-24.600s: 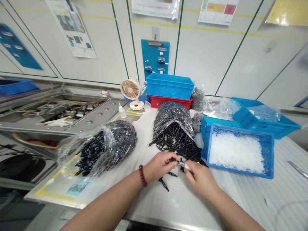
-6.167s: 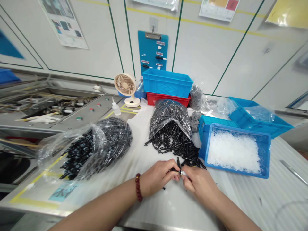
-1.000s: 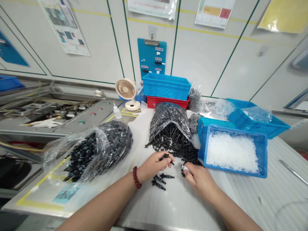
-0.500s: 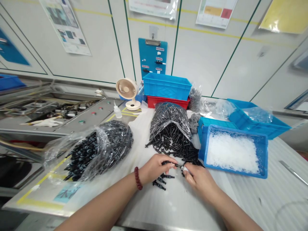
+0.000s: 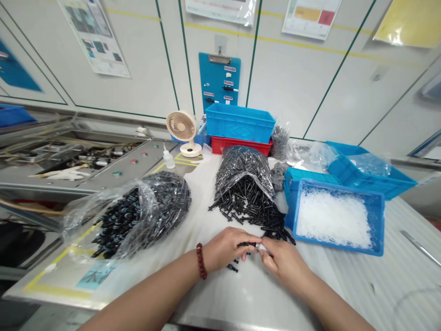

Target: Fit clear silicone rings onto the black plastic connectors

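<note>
Between the fingers of my left hand (image 5: 223, 248), closed, is a slim black rod-shaped part (image 5: 246, 244). My right hand (image 5: 285, 261) pinches a small white cylindrical piece (image 5: 262, 247), which meets the right end of the black part; the fingers hide most of it. Below my left hand a few black parts with pale bands (image 5: 232, 267) lie on the table, partly covered. Just beyond both hands, loose black rods (image 5: 246, 197) spill out of a clear plastic bag (image 5: 241, 161).
On the left lies another clear bag (image 5: 165, 197) of banded black parts. A blue bin (image 5: 344, 248) of translucent white rings (image 5: 332, 218) stands tilted at the right. A fan (image 5: 182, 126), a dropper bottle (image 5: 168, 158) and stacked blue (image 5: 239, 123) and red bins (image 5: 223, 145) stand behind.
Both hands have moved slightly lower and closer together. The white piece now meets the black part's end, and my left hand covers more of the banded parts on the table.
</note>
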`<state>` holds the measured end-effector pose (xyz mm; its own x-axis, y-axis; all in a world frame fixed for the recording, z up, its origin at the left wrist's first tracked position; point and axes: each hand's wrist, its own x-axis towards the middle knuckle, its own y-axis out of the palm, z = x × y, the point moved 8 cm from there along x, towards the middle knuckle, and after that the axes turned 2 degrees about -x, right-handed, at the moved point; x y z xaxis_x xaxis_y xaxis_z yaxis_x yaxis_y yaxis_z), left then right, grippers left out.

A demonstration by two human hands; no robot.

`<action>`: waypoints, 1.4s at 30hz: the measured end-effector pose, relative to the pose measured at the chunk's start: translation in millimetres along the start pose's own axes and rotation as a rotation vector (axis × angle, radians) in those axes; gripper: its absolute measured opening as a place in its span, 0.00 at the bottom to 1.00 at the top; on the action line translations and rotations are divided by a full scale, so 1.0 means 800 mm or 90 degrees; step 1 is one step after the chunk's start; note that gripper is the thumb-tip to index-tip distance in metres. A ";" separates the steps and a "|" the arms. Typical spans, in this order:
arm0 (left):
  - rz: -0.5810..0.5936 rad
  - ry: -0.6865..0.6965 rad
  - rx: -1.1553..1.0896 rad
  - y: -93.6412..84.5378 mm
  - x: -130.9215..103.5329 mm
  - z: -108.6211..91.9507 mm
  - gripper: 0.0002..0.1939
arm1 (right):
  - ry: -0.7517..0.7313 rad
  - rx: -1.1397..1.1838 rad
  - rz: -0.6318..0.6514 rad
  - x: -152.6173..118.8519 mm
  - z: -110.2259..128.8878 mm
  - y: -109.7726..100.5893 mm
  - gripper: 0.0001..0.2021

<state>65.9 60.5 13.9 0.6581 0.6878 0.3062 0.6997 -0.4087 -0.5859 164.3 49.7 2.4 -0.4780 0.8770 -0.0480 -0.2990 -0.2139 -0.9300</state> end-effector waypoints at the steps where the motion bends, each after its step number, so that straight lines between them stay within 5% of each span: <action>1: -0.002 0.008 0.011 0.000 0.000 -0.002 0.22 | 0.003 0.004 0.001 0.000 0.000 0.000 0.10; 6: 0.010 -0.003 0.019 0.004 -0.002 -0.002 0.21 | 0.035 0.013 0.005 0.000 -0.005 -0.003 0.12; 16: -0.027 -0.163 -0.155 -0.008 -0.001 0.015 0.10 | -0.011 0.096 -0.010 0.000 0.001 -0.009 0.10; 42: -0.033 -0.155 -0.166 -0.009 -0.003 0.013 0.09 | 0.009 0.095 -0.016 -0.002 0.000 -0.011 0.11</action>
<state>56.0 68.2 9.5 0.5567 0.8215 0.1236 0.7983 -0.4878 -0.3532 167.9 50.3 10.5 -0.4578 0.8885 -0.0311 -0.4307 -0.2522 -0.8665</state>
